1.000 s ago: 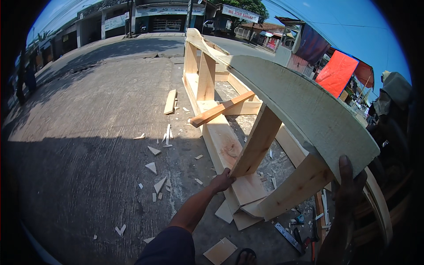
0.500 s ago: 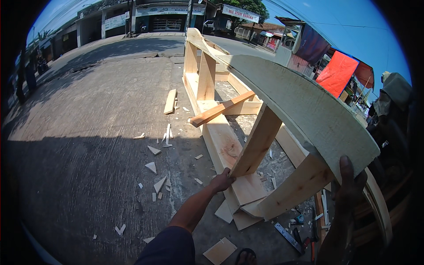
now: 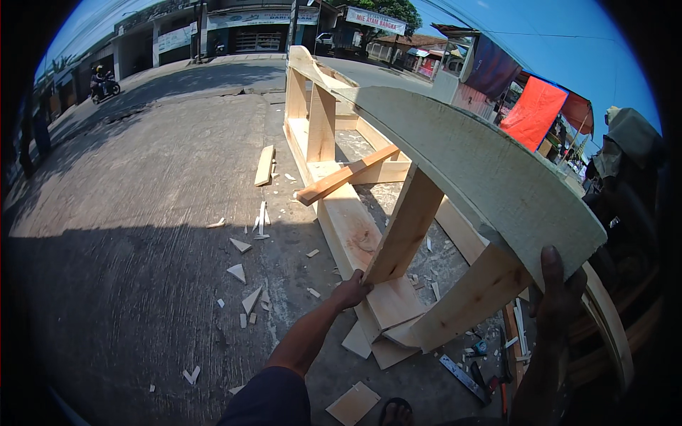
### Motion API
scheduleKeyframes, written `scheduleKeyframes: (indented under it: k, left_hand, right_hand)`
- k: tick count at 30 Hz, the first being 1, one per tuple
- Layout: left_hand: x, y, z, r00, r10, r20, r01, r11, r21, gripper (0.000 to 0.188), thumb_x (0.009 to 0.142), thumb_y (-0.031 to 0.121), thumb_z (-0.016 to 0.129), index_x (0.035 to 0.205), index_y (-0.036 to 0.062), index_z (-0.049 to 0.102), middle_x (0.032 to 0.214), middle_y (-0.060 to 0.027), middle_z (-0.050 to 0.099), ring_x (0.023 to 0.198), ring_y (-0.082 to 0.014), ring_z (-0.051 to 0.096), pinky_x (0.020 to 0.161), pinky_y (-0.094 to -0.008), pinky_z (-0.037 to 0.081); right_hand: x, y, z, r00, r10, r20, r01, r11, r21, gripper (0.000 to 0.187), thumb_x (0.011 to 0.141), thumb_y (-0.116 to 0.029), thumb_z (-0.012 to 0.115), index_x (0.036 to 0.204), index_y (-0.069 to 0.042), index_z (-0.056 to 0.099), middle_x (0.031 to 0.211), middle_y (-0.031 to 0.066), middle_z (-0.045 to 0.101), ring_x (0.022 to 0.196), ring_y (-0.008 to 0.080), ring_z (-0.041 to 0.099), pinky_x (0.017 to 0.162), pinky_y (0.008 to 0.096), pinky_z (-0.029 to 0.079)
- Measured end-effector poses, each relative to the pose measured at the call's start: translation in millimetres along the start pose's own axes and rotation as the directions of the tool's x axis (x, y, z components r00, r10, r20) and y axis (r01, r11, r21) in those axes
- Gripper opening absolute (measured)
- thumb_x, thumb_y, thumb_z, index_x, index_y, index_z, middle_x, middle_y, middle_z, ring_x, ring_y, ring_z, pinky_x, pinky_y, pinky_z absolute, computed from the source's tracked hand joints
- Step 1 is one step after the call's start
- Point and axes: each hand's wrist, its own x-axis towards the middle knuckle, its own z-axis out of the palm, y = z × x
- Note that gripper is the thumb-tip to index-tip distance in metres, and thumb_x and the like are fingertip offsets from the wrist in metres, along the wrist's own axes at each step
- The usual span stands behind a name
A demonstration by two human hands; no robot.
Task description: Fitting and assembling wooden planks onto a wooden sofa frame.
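Note:
A long wooden frame of pale boards stands on the concrete, reaching away from me. Along its top runs a wide board with a curved edge. Low on an upright plank inside the frame, my left hand is closed around the near edge. My right hand grips the near end of the curved board, thumb on its face and fingers hidden behind. A loose orange-brown batten lies slanted across the frame. Nearest me, another upright board joins the base.
Wood offcuts and a short plank litter the ground left of the frame. By my foot lie a square board, a metal square and other hand tools. Beyond are a street, a motorcycle rider and an orange tarp.
The whole scene has shifted slightly left in view. A motorcycle rider now shows plainly on the street at far left. Both hands keep their holds; the frame looks unmoved.

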Motion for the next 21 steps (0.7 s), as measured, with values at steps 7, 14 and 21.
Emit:
scheduleKeyframes:
  k: [7,14,21]
  left_hand:
    - [7,-7,2,0.999,0.036,-0.021,-0.036,0.999,0.005,0.057,0.092,0.048,0.055,0.129,0.0098,0.037,0.111,-0.0301,0.063,0.105,-0.0464,0.062,0.087,-0.0505,0.047]
    - [1,-9,5,0.999,0.036,-0.005,-0.036,0.999,-0.009,0.06,0.092,0.048,0.057,0.129,0.0056,0.038,0.111,-0.031,0.063,0.106,-0.0468,0.061,0.089,-0.0503,0.047]
    - [12,-24,8,0.991,0.119,-0.064,-0.117,0.993,0.036,0.066,0.092,0.055,0.054,0.129,0.0039,0.036,0.104,-0.0305,0.064,0.09,-0.0405,0.067,0.077,-0.0478,0.051]
  right_hand:
    - [-3,-22,-2,0.962,-0.043,0.268,-0.005,0.985,0.174,0.042,0.089,-0.033,0.069,0.095,0.008,0.062,0.071,0.0098,0.064,0.054,0.0122,0.06,0.048,0.0268,0.048]
    - [1,-9,-1,0.932,-0.231,0.279,0.205,0.971,0.12,0.044,0.087,-0.035,0.071,0.102,0.006,0.061,0.078,0.0108,0.067,0.065,0.0147,0.065,0.056,0.0291,0.052]
    - [0,-12,0,0.935,-0.236,0.264,0.21,0.97,0.121,0.055,0.086,-0.042,0.071,0.107,0.008,0.061,0.084,0.011,0.069,0.075,0.016,0.067,0.067,0.0304,0.053]
